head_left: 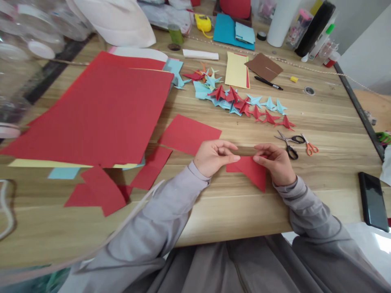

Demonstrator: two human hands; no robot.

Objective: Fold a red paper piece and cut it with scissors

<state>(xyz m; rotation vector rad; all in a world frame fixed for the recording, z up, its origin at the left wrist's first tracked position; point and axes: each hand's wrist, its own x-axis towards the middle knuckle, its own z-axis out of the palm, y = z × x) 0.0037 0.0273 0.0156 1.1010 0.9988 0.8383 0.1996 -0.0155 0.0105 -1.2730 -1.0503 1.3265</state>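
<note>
Between my two hands, near the table's front edge, is a small folded red paper [252, 169] with a pointed flap hanging down on its right side. My left hand [215, 158] pinches its upper left part between thumb and fingers. The upper right edge is gripped by my right hand [275, 162], thumb on top. A flat red sheet [189, 133] lies just beyond my left hand. Past both hands, folded red paper cranes [269, 117] and light blue cranes [270, 103] stand in rows.
Large red sheets [100, 110] cover the left of the wooden table [238, 219], with red strips [104, 189] in front. Black scissors [288, 142] and orange scissors [310, 145] lie right of my right hand. A phone [373, 199] rests at the right edge.
</note>
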